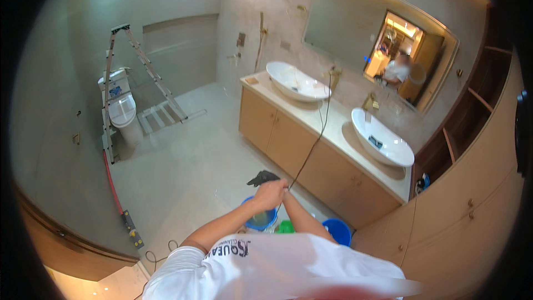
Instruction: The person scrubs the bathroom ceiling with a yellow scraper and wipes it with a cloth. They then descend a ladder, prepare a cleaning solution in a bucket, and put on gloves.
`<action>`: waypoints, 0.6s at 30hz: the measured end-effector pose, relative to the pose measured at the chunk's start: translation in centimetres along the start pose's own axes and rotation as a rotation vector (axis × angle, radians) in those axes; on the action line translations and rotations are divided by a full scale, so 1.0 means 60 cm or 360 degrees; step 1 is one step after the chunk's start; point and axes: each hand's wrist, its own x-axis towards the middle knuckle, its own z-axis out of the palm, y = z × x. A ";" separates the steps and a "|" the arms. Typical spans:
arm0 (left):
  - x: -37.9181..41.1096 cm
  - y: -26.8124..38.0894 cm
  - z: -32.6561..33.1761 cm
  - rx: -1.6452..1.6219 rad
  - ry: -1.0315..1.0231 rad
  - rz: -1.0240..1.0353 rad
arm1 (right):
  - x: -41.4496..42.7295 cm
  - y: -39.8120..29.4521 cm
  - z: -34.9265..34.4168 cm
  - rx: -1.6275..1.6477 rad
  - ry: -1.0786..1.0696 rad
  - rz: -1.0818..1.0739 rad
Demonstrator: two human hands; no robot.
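Observation:
My left hand (270, 195) is closed near my right wrist, with its fingers at the edge of a black glove (263, 178). The glove seems to cover my right hand (275, 178) and points to the left; how its fingers are bent is too small to tell. Just below my hands on the floor stands a blue bucket (261, 218) with cloudy liquid in it. A green plastic item (285, 227) lies beside it, partly behind my forearm. Another blue bucket (338, 230) stands to the right by the vanity, and my shirt hides part of its rim.
A wooden vanity (291, 139) with two white basins runs along the right. One black cable (318, 137) hangs across its front. A stepladder (145, 62) straddles a toilet (123, 112). A red-handled tool (132, 229) leans at the left wall, near loose cable on the floor.

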 end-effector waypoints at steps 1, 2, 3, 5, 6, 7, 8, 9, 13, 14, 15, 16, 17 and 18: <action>0.000 0.006 -0.007 0.0040 -0.0007 -0.0085 | 0.002 -0.002 -0.001 -0.0022 -0.0054 0.0014; -0.006 0.021 -0.009 0.0144 -0.0028 -0.0023 | 0.001 -0.008 -0.006 -0.0042 -0.0118 0.0026; -0.013 0.043 -0.018 0.0170 -0.0076 0.0012 | -0.005 -0.016 -0.012 -0.0077 -0.0204 0.0049; -0.012 0.061 -0.032 0.0081 -0.0014 0.0057 | -0.004 -0.036 -0.016 -0.0132 -0.0501 0.0100; -0.013 0.063 -0.046 -0.0067 0.0008 0.0202 | -0.002 -0.039 -0.020 -0.0159 -0.0681 0.0133; -0.019 0.060 -0.056 -0.0111 0.0089 0.0147 | -0.002 -0.040 -0.023 -0.0241 -0.0872 0.0119; -0.016 0.060 -0.067 -0.0217 0.0405 0.0162 | -0.002 -0.057 -0.024 -0.0392 -0.1050 0.0048; -0.009 0.052 -0.081 -0.0319 0.0628 0.0039 | -0.007 -0.075 -0.021 -0.0614 -0.1164 -0.0072; 0.007 -0.078 -0.081 -0.1079 0.0853 -0.0642 | -0.077 -0.124 0.082 -0.2730 -0.1019 -0.1329; 0.011 -0.077 -0.084 -0.1449 0.0638 -0.0842 | -0.085 -0.124 0.088 -0.2738 -0.1050 -0.1386; 0.018 -0.075 -0.085 -0.1814 0.0406 -0.1024 | -0.091 -0.125 0.086 -0.2568 -0.1153 -0.1375; 0.022 -0.091 -0.083 -0.1926 0.0347 -0.0939 | -0.098 -0.118 0.090 -0.2378 -0.1282 -0.1360; 0.026 -0.111 -0.075 -0.2035 0.0291 -0.0852 | -0.103 -0.105 0.083 -0.2205 -0.1271 -0.0991; 0.034 -0.121 -0.065 -0.2152 0.0203 -0.0750 | -0.102 -0.094 0.063 -0.2043 -0.1217 -0.0638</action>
